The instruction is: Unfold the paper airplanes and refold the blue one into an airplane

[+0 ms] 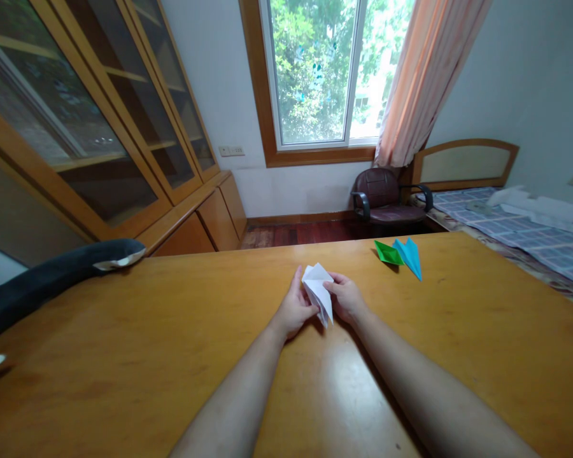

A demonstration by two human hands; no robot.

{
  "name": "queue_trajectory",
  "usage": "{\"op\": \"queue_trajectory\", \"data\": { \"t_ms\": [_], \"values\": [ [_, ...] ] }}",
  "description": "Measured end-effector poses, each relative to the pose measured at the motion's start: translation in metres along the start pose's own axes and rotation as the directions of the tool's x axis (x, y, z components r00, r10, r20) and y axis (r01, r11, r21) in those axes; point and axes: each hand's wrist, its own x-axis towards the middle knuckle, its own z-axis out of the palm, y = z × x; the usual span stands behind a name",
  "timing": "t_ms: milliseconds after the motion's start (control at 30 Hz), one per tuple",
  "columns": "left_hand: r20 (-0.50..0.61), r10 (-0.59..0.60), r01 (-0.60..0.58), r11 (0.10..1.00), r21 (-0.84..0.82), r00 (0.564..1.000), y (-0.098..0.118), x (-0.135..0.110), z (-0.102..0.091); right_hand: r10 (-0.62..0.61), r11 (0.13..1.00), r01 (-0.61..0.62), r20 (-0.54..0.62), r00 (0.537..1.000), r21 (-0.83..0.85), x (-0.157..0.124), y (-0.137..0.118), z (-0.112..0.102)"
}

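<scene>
A piece of folded white paper point(319, 287) is held between both hands, just above the wooden table point(181, 343). Its top shows several points, and its layers narrow to loose tips at the bottom. My left hand point(293, 309) grips the left side, with the thumb on the lower front and a finger extended up along the edge. My right hand point(346, 295) pinches the upper right side, thumb in front. The fingers behind the paper are partly hidden.
Toward the back right of the table lie a green folded paper boat point(388, 253) and a blue paper plane point(410, 257). A dark, curved object point(67, 270) rests at the left edge. Beyond stand an armchair point(386, 197), a bed point(520, 222) and a glass-door cabinet point(172, 191).
</scene>
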Motion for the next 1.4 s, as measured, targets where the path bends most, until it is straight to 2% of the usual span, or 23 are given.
{"op": "queue_trajectory", "data": {
  "t_ms": [200,267,300,400,467,533,600,700,800,867,933,1000,1033,1133,1267,1333,1400],
  "values": [
    [0.118,-0.097,0.092,0.995,0.046,0.988,-0.004,-0.001,-0.005,-0.043,0.999,0.044,-0.073,0.996,0.019,0.003,-0.002,-0.002],
    [0.105,-0.110,0.106,0.993,0.046,0.988,-0.001,0.001,-0.009,-0.057,0.998,0.057,-0.067,0.996,-0.001,0.002,-0.002,-0.002],
    [0.064,-0.095,0.093,0.995,0.025,0.993,0.001,0.002,-0.011,-0.069,0.997,0.068,-0.065,0.996,-0.020,0.002,-0.002,-0.002],
    [-0.138,0.015,-0.018,1.000,-0.020,0.990,0.007,0.008,-0.020,-0.108,0.989,0.101,-0.058,0.992,-0.111,0.000,-0.003,0.001],
    [-0.225,0.100,-0.087,0.994,0.067,0.969,0.008,0.011,-0.025,-0.138,0.976,0.129,-0.041,0.990,-0.175,-0.002,-0.003,0.003],
    [-0.228,0.173,-0.117,0.964,0.240,0.958,0.007,0.013,-0.028,-0.160,0.962,0.154,-0.005,0.987,-0.226,-0.003,-0.003,0.005],
    [-0.196,0.247,-0.143,0.891,0.432,0.949,0.006,0.015,-0.030,-0.172,0.947,0.171,0.021,0.985,-0.271,-0.004,-0.003,0.005],
    [-0.189,0.404,-0.208,0.752,0.625,0.895,0.007,0.014,-0.030,-0.194,0.915,0.200,0.051,0.980,-0.350,-0.004,-0.001,0.003],
    [-0.189,0.517,-0.268,0.682,0.681,0.835,0.011,0.013,-0.028,-0.240,0.857,0.256,0.092,0.966,-0.447,-0.003,-0.001,0.002],
    [-0.164,0.550,-0.305,0.659,0.688,0.819,0.013,0.011,-0.026,-0.300,0.775,0.317,0.122,0.946,-0.547,-0.004,-0.003,0.002],
    [-0.159,0.551,-0.308,0.657,0.688,0.819,0.014,0.008,-0.022,-0.398,0.664,0.398,0.151,0.905,-0.633,-0.005,-0.007,0.003],
    [-0.185,0.526,-0.286,0.687,0.667,0.830,0.014,0.006,-0.018,-0.470,0.600,0.469,0.189,0.862,-0.649,-0.008,-0.011,0.006],
    [-0.202,0.510,-0.278,0.712,0.645,0.836,0.014,0.005,-0.016,-0.474,0.608,0.484,0.201,0.857,-0.629,-0.010,-0.013,0.007],
    [-0.257,0.453,-0.280,0.815,0.507,0.854,0.016,0.005,-0.010,-0.374,0.725,0.417,0.196,0.907,-0.548,-0.014,-0.013,0.012],
    [-0.311,0.286,-0.238,0.954,0.185,0.906,0.018,0.006,-0.008,-0.203,0.865,0.247,0.144,0.968,-0.436,-0.014,-0.008,0.015],
    [-0.287,0.193,-0.197,0.980,0.016,0.938,0.017,0.005,-0.008,-0.182,0.899,0.211,0.110,0.977,-0.384,-0.011,-0.005,0.015],
    [-0.244,0.119,-0.147,0.984,-0.101,0.962,0.015,0.005,-0.008,-0.215,0.898,0.223,0.064,0.974,-0.378,-0.008,-0.003,0.015]
  ]
}}
